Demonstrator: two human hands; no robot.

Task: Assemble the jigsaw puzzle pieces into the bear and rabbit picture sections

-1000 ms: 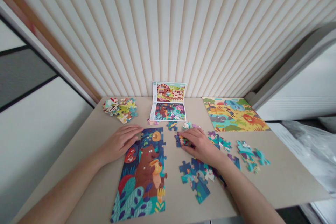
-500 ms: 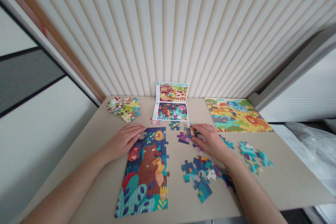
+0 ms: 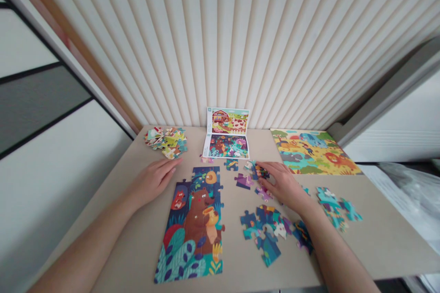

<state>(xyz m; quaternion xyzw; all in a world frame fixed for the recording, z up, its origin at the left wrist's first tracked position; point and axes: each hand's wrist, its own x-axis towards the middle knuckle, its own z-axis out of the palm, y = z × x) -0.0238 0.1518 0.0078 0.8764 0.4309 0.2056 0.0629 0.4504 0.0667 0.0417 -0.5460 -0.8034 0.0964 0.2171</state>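
Note:
The partly joined bear puzzle (image 3: 201,224) lies flat on the table, its right side edged with knobs. Beyond its upper left corner, my left hand (image 3: 154,182) rests on the tabletop, fingers stretched out, holding nothing. My right hand (image 3: 283,185) has its fingers and thumb around a dark puzzle piece (image 3: 260,172) with small red and yellow details. Close by are a purple piece (image 3: 244,181), a pink-purple piece (image 3: 264,193) and a blue piece (image 3: 232,164). Several loose blue-teal pieces (image 3: 270,249) lie in a cluster nearer to me, partly overlapping.
A folded picture card (image 3: 228,146) stands against the pleated screen (image 3: 220,46). The piled farm-coloured pieces (image 3: 168,141) are at the back left. A finished safari puzzle (image 3: 314,152) lies at the back right, with teal pieces (image 3: 332,203) in front of it.
My left hand has drawn away leftward from the bear puzzle, uncovering its upper left corner. My right hand has shifted slightly right, showing more of the dark piece. The view has moved a little.

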